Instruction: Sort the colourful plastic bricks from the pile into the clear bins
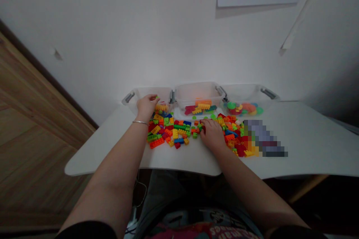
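Note:
My left hand is over the left clear plastic box, its thumb and fingers pinched on a small yellow-green toy brick. Yellow bricks lie inside that box. At the middle of the table my right hand rests in the loose bricks, fingers curled down beside red and orange pieces; what they hold, if anything, is hidden. Building bricks in several colours, among them a yellow brick and a blue brick, spread in front of the boxes on both sides of my right hand.
A middle clear box contains orange, yellow, red and teal bricks. The right clear box has round coloured pieces. A pixelated flat object lies right of the bricks on the white table. Behind the boxes stands a wall.

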`<action>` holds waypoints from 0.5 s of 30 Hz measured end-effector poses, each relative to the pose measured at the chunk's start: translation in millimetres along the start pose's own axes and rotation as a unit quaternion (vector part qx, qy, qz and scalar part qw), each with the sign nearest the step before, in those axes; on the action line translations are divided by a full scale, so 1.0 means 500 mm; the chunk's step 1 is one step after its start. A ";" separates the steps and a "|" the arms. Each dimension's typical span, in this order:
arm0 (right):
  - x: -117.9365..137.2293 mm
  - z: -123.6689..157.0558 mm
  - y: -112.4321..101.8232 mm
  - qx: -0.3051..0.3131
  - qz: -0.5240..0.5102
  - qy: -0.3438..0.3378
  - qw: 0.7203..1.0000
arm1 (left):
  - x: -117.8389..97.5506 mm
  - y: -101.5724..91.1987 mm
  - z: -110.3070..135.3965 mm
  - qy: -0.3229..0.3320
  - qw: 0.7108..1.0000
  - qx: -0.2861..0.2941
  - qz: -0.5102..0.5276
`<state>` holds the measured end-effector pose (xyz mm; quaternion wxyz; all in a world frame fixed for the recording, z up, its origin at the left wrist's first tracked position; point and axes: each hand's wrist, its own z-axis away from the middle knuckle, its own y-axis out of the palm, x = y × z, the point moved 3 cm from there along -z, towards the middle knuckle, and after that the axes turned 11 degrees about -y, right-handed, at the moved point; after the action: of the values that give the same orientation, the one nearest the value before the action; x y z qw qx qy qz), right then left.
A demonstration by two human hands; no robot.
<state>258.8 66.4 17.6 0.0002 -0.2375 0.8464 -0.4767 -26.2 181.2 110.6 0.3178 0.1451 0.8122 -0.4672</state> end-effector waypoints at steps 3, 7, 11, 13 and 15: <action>-0.001 0.000 0.002 -0.011 -0.004 -0.003 1.000 | -0.008 0.001 0.001 -0.007 1.000 0.007 -0.017; -0.001 0.001 0.002 -0.016 -0.007 -0.001 1.000 | -0.010 0.000 0.009 0.006 1.000 0.000 -0.027; 0.000 0.002 0.000 -0.019 -0.006 -0.003 1.000 | -0.005 -0.003 0.016 0.044 0.999 0.003 -0.029; 0.001 0.002 -0.001 -0.018 -0.005 -0.003 1.000 | -0.004 -0.006 0.021 0.047 0.999 -0.002 -0.018; 0.002 0.002 -0.001 -0.016 -0.003 -0.002 1.000 | -0.010 -0.008 0.034 0.055 0.998 -0.017 0.000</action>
<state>258.5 64.8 17.8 -0.0034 -0.2412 0.8532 -0.4625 -18.2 165.0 110.5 0.2748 0.1657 0.8362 -0.4447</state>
